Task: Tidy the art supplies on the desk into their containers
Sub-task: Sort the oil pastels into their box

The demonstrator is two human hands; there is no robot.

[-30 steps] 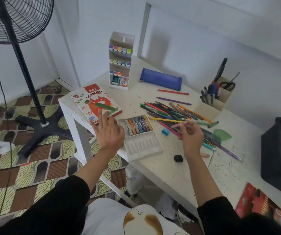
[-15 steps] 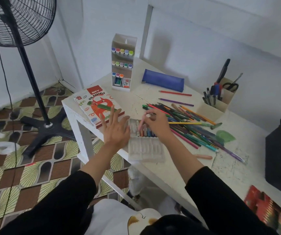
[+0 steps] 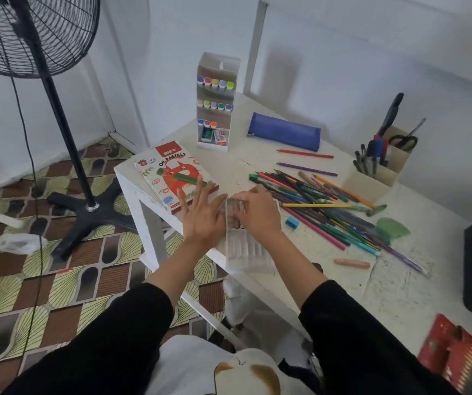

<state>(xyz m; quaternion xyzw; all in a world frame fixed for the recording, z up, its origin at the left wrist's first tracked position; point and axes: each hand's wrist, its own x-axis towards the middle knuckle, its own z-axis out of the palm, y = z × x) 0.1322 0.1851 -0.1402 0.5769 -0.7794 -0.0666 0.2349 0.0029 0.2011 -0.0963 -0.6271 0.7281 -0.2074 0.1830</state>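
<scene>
Two hands met at the clear pastel tray [image 3: 246,250], which lay at the near edge of the desk [image 3: 337,283], just right of the oil pastels box [image 3: 169,178]. The left hand [image 3: 200,220] had its fingers straight and spread beside the tray's left side. The right hand [image 3: 259,213] lay over the tray's far end with bent fingers; whether it held anything could not be told.

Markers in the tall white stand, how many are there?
13 in the stand: five in the top row, five in the middle row, three in the bottom row. More could be hidden behind them.
</scene>
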